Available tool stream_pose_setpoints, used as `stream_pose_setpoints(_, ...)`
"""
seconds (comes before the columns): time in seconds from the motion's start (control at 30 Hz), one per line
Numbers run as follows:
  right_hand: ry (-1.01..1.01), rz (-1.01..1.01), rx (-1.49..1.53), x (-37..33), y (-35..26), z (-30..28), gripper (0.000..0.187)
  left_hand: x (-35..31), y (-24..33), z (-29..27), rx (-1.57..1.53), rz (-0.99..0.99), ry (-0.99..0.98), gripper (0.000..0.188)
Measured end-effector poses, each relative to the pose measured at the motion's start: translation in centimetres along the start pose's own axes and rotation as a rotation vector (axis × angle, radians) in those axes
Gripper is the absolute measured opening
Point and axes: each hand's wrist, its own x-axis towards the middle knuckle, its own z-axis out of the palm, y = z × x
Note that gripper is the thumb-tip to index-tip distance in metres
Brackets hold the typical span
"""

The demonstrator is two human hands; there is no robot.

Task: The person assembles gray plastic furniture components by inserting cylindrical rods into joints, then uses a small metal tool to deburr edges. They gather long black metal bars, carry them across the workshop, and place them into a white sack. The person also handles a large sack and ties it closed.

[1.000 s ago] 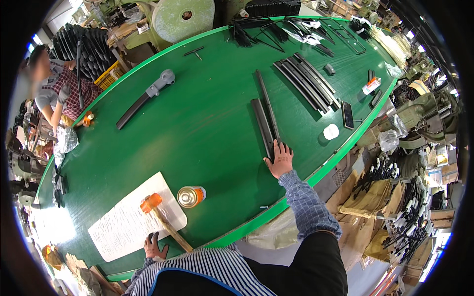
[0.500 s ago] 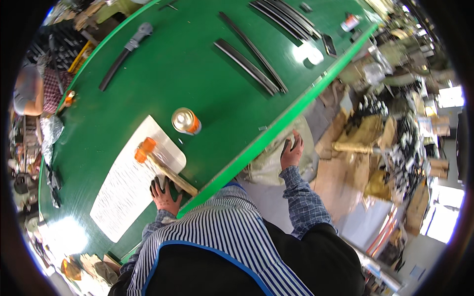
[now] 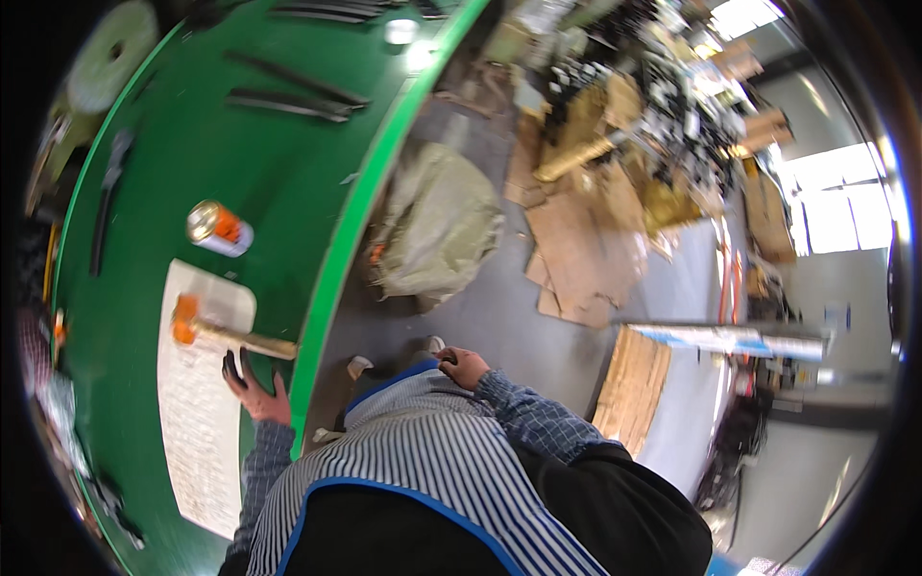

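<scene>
My left hand (image 3: 257,394) rests on the green table (image 3: 279,182) with its fingers spread and dark at the tips. It lies at the right edge of a long white sheet (image 3: 197,422) covered in writing. Just beyond the fingertips, a mallet with an orange head (image 3: 184,319) and a wooden handle (image 3: 252,341) lies across the sheet; the hand does not grip it. My right hand (image 3: 465,369) is off the table, by the front of my striped apron (image 3: 423,432), its fingers curled in and seemingly holding nothing. An orange and silver can (image 3: 221,228) stands beyond the sheet.
Dark strips (image 3: 288,104) and a tool with a black handle (image 3: 104,206) lie farther along the table. A bulging pale sack (image 3: 437,226) sits on the floor beside the table's green edge (image 3: 331,278). Cardboard sheets (image 3: 586,245) and a wooden board (image 3: 631,389) are to the right.
The view has swung to the right. My right hand has come in from above the sack to my apron, its fingers curling. My left hand stays by the mallet.
</scene>
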Motion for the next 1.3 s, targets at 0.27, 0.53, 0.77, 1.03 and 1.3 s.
stream_pose_setpoints(0.27,0.456,0.260,0.159,-7.3,8.8,-5.1,0.032,-2.0,10.8,7.2,-0.015,0.358,-0.423,0.067)
stream_pose_setpoints(0.53,0.596,0.016,0.440,-15.6,12.7,-18.9,0.058,-3.9,46.9,22.8,-1.425,-0.456,-1.369,0.062)
stream_pose_setpoints(0.77,1.178,-0.036,0.865,-22.9,13.9,-25.0,0.045,-16.3,69.7,25.5,-1.239,-0.507,-2.047,0.069)
stream_pose_setpoints(1.03,1.578,0.267,0.786,-27.2,17.0,-21.1,0.033,-28.7,73.5,28.4,-0.493,-0.627,-2.706,0.071)
stream_pose_setpoints(1.3,1.785,0.483,0.868,-30.8,15.9,-16.5,0.034,-38.6,71.4,26.8,0.100,-0.310,-3.126,0.072)
